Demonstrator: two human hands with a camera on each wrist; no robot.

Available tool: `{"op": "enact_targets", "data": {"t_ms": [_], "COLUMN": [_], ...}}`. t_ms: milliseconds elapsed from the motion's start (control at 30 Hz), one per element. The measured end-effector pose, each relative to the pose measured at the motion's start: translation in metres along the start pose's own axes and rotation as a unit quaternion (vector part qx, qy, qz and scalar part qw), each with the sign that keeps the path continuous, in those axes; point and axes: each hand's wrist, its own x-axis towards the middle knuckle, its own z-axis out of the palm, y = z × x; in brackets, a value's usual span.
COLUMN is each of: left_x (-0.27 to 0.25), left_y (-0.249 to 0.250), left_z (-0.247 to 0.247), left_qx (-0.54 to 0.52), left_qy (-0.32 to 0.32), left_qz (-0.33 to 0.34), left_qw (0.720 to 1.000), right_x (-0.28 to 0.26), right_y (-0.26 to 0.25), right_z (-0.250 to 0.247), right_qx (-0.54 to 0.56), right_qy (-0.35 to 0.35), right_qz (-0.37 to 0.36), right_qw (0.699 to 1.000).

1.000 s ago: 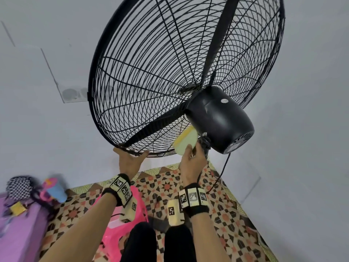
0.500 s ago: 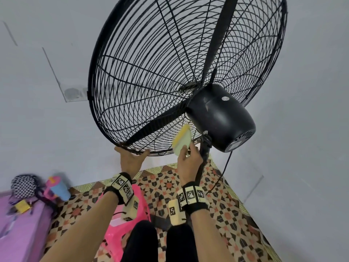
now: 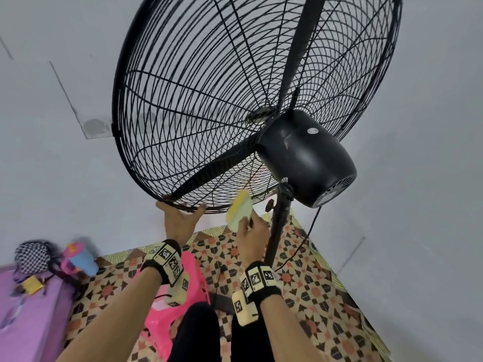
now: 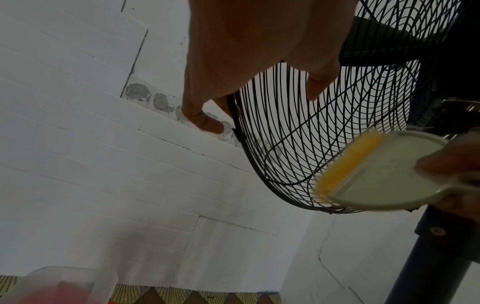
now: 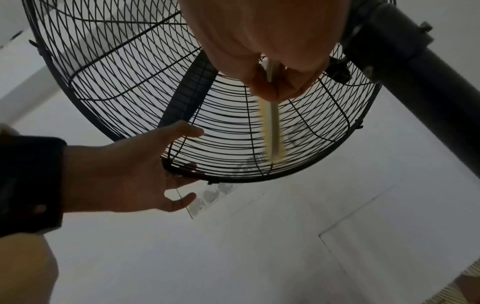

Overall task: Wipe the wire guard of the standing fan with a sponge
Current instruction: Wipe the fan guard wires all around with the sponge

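Observation:
The black wire guard [image 3: 183,142] of the standing fan fills the upper part of the head view, tilted over me. My left hand [image 3: 180,218] grips its bottom rim, thumb on the rear wires and fingers [image 4: 205,121] round the front edge. My right hand [image 3: 252,231] pinches a yellow and pale green sponge [image 3: 239,210] by its lower end. The sponge [image 5: 271,131] stands on edge against the lower rear wires of the guard [image 5: 116,67], left of the pole and blurred. It also shows in the left wrist view as a sponge [image 4: 384,170] beside the guard [image 4: 298,144].
The black motor housing [image 3: 305,158] and the pole [image 3: 279,226] stand just right of my right hand, with a cord [image 3: 311,231] hanging behind. Below are a pink stool [image 3: 190,270], a patterned floor [image 3: 313,283], and a purple surface [image 3: 26,322] bearing a checkered bag [image 3: 31,254] and a cup [image 3: 81,259].
My right hand has drawn the sponge down and left, from beside the motor housing toward the bottom rim. The left hand has kept its hold on the rim.

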Motion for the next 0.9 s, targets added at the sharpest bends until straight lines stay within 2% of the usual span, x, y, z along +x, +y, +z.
{"op": "enact_targets", "data": {"t_ms": [133,200,300,333,400,500,533,600,733,833,900], "left_x": [0.0,0.0,-0.001,0.0,0.001,0.0,-0.001,0.003,0.008,0.015,0.019], "left_y": [-0.002,-0.002,0.001,0.001,-0.001,-0.002,-0.001,-0.008,-0.015,-0.028,-0.038], "left_z": [0.0,-0.001,-0.001,-0.001,0.001,0.004,0.005,0.008,0.014,0.016,0.017], "left_qx": [0.012,0.006,-0.004,-0.005,-0.004,-0.005,-0.01,-0.021,-0.029,-0.027,-0.039], "left_qy": [-0.005,-0.005,-0.001,-0.005,-0.007,0.004,0.007,0.016,0.034,0.046,0.035], "left_qz": [0.006,0.007,0.001,0.001,-0.001,0.0,0.001,0.009,0.032,0.075,0.068], "left_qw": [1.0,1.0,1.0,1.0,1.0,1.0,1.0,1.0,0.999,0.996,0.996], "right_x": [0.014,0.013,0.001,-0.003,-0.005,-0.002,-0.002,-0.007,-0.03,-0.034,-0.031], "right_y": [-0.007,-0.008,0.003,0.008,0.008,-0.002,-0.005,0.002,0.038,0.05,0.057], "right_z": [-0.003,0.005,0.009,0.007,0.001,-0.002,0.001,0.013,0.028,0.021,0.024], "right_qx": [0.041,0.049,0.01,0.004,0.022,0.079,0.083,0.06,0.0,0.016,0.044], "right_qy": [0.08,0.065,-0.013,-0.016,0.014,0.099,0.101,0.059,-0.068,-0.006,0.046], "right_qz": [0.004,0.004,-0.001,0.003,0.017,-0.007,-0.013,-0.009,0.018,0.05,0.04], "right_qw": [0.996,0.997,1.0,1.0,1.0,0.992,0.991,0.996,0.998,0.999,0.997]}}
